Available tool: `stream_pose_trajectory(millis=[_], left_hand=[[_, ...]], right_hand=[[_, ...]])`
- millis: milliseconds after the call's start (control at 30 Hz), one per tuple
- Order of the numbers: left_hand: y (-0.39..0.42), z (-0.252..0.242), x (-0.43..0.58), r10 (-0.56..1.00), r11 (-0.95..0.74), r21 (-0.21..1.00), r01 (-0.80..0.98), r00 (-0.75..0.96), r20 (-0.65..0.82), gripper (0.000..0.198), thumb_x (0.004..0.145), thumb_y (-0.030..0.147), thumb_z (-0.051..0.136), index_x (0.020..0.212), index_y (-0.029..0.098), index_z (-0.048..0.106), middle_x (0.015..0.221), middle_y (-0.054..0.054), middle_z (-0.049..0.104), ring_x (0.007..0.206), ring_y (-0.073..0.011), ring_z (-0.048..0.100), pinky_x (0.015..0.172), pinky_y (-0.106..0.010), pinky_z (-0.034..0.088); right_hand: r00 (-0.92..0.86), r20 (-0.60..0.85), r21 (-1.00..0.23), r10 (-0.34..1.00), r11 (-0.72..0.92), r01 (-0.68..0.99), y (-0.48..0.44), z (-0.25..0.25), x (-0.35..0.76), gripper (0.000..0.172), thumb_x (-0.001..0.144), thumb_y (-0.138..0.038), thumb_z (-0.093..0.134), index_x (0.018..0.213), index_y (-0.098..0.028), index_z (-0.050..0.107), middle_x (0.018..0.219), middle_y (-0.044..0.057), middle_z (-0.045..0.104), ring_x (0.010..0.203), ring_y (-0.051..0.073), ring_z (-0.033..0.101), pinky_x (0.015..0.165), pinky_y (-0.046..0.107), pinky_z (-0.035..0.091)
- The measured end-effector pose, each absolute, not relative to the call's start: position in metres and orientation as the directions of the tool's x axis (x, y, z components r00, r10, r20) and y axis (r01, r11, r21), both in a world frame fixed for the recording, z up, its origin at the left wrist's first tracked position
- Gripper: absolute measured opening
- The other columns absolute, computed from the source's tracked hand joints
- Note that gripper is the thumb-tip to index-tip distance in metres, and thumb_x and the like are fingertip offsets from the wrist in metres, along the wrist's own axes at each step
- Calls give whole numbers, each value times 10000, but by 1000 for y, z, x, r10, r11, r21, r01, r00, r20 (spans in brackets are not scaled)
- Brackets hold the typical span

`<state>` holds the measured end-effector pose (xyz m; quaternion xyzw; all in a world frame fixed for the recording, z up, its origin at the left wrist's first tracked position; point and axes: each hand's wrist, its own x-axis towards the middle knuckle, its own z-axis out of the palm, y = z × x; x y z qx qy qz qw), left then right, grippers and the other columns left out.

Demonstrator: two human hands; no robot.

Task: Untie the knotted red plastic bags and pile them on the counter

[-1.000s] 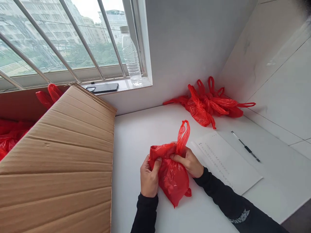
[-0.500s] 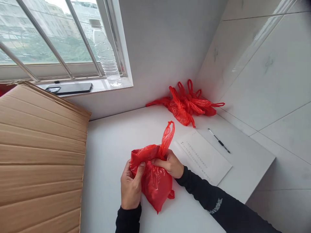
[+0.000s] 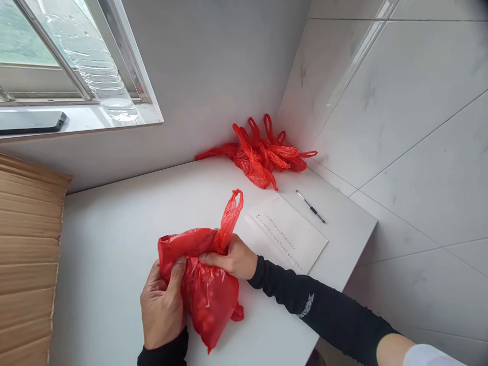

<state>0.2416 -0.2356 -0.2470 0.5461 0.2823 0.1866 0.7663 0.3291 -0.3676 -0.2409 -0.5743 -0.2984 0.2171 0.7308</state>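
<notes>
A red plastic bag (image 3: 211, 300) is held up between both hands over the white table. My left hand (image 3: 163, 302) grips the bag's left side, its thumb pressed on the front near the folded top. My right hand (image 3: 232, 256) pinches the bag just below its upright handle loop, thumb in front and other fingers hidden behind the plastic. The lower part of the bag bulges around contents I cannot make out. Another red loop sticks out low on its right side.
Several knotted red bags (image 3: 263, 157) lie by the wall. A printed sheet (image 3: 290, 234) and a pen (image 3: 310, 207) rest on the table (image 3: 110, 244). At left stands a cardboard box (image 3: 28, 254). The sill holds a water bottle (image 3: 102, 71) and a phone (image 3: 32, 122).
The view has swung to the right, so everything sits further left. Both hands keep their hold on the red bag, and its folded top looks stretched a little wider.
</notes>
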Motion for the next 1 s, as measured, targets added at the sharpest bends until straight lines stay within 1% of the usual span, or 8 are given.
stream_pose_trajectory(millis=[133,267,333,433,600,767,867,1000], left_hand=[[-233,-249,241,460,400,916,2,865,-202,465,757,350,756,1190,261,609,946,-20,716,858,-206,677,715,-269,563],[-236,-250,238,367,292,956,4,923,-116,341,801,334,713,1108,207,637,1080,-67,699,985,-236,652,813,-301,542],[-238,-250,236,371,246,969,6,923,-100,320,802,332,712,1078,189,638,1082,-81,698,997,-246,649,830,-319,538],[-241,-248,234,401,244,970,-3,911,-98,338,787,321,729,1081,186,630,1091,-87,701,1000,-248,655,839,-333,542],[-243,-244,232,435,355,935,-4,886,-161,441,752,347,765,1126,183,600,1037,-96,730,977,-260,687,804,-340,556],[-245,-240,231,451,444,896,13,861,-236,427,716,374,792,1050,178,612,905,-71,759,855,-247,724,759,-336,564],[-247,-236,231,461,444,896,15,854,-243,455,706,394,791,1064,180,610,900,-73,762,822,-250,728,732,-340,569],[-249,-234,231,500,403,914,-44,847,-180,517,702,352,791,1150,202,583,979,-71,755,886,-245,717,756,-338,568]], right_hand=[[832,155,-931,533,360,-56,-366,-245,332,225,810,-374,704,946,-194,714,902,32,714,902,240,667,876,385,518],[881,70,-887,467,434,-160,-364,-248,330,272,821,-385,682,1013,-192,679,967,48,715,900,238,677,889,394,527],[884,30,-872,466,445,-205,-364,-247,327,261,812,-372,694,1000,-192,675,953,49,714,899,243,679,878,395,533],[866,16,-882,499,416,-223,-366,-245,323,247,805,-356,703,993,-199,671,935,45,708,899,244,676,878,400,534],[804,8,-912,594,334,-238,-367,-241,320,259,796,-384,700,974,-199,663,944,53,711,921,253,672,892,402,528],[773,5,-911,634,322,-258,-367,-240,319,230,808,-372,685,968,-208,660,968,49,710,931,250,669,888,394,526],[773,10,-913,634,320,-251,-367,-241,319,214,812,-352,676,971,-208,664,964,48,712,931,248,667,884,389,528],[806,-18,-925,592,295,-238,-368,-245,321,224,787,-317,691,980,-203,675,934,43,727,893,248,678,863,376,528]])
